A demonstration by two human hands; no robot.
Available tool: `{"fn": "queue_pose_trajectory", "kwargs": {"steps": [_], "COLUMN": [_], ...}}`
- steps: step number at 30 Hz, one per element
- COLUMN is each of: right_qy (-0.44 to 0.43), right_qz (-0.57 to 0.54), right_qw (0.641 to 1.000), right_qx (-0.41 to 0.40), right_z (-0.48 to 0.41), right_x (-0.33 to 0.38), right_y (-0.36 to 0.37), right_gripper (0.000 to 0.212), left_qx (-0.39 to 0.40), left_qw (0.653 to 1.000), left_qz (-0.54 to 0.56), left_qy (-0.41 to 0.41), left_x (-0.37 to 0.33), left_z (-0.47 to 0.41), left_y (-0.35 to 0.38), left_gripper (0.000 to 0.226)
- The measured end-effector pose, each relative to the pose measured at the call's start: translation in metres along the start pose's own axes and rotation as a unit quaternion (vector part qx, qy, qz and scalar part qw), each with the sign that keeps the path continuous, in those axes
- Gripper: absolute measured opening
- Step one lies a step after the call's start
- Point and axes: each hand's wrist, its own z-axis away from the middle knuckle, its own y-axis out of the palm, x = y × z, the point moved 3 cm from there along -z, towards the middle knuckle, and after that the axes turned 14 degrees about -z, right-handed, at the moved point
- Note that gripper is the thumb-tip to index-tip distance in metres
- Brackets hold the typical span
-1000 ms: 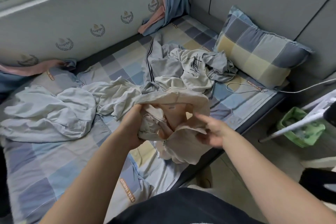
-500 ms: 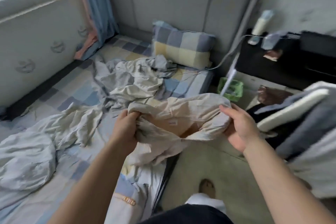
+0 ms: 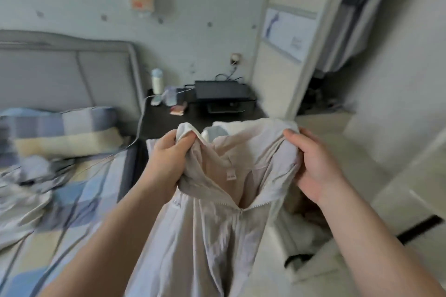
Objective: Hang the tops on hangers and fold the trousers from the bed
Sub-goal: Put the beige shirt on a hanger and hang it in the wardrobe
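A pale beige zip-front jacket (image 3: 207, 236) hangs in front of me, held up by its shoulders with the collar open and a small label showing inside. My left hand (image 3: 166, 164) grips the left shoulder, fingers curled round a bunch of fabric. My right hand (image 3: 311, 164) grips the right shoulder, thumb over the cloth. The zip is closed below the chest. More crumpled clothes (image 3: 26, 176) lie on the bed (image 3: 72, 200) at the left. No hanger shows in this view.
A checked pillow (image 3: 60, 128) leans at the grey headboard (image 3: 60, 70). A black nightstand (image 3: 173, 120) carries a bottle (image 3: 156, 81), small items and a black box (image 3: 222, 91). An open wardrobe (image 3: 362, 19) with hanging clothes stands at the upper right. White furniture fills the lower right.
I have turned right, away from the bed, toward the nightstand and wardrobe. The jacket has been lifted and spread between both hands, and it hangs down at full length.
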Motion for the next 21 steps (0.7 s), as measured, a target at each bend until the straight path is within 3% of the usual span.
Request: {"fn": "queue_pose_trajectory", "kwargs": {"steps": [4,8,11,21], "right_qy": [-0.074,-0.118,-0.151,-0.266], "right_qz": [0.034,0.079,0.105,0.180], "right_qw": [0.996,0.989,0.982,0.939], "right_qx": [-0.022,-0.038,-0.048,-0.122], "right_z": [-0.032,-0.057,-0.083,-0.161], "right_x": [0.088,0.171,0.227,0.388], "right_y": [-0.062,-0.105,-0.126,-0.149], "right_gripper": [0.025,0.019,0.017,0.011], "left_qx": [0.046,0.085,0.119,0.169], "left_qw": [0.997,0.991,0.984,0.952], "left_qz": [0.015,0.031,0.025,-0.013], "left_qy": [0.055,0.099,0.133,0.254], "left_x": [-0.047,-0.102,-0.143,-0.285], "left_z": [-0.027,-0.052,-0.077,-0.179], "left_y": [0.113,0.205,0.264,0.435], "left_gripper": [0.031,0.035,0.020,0.014]}}
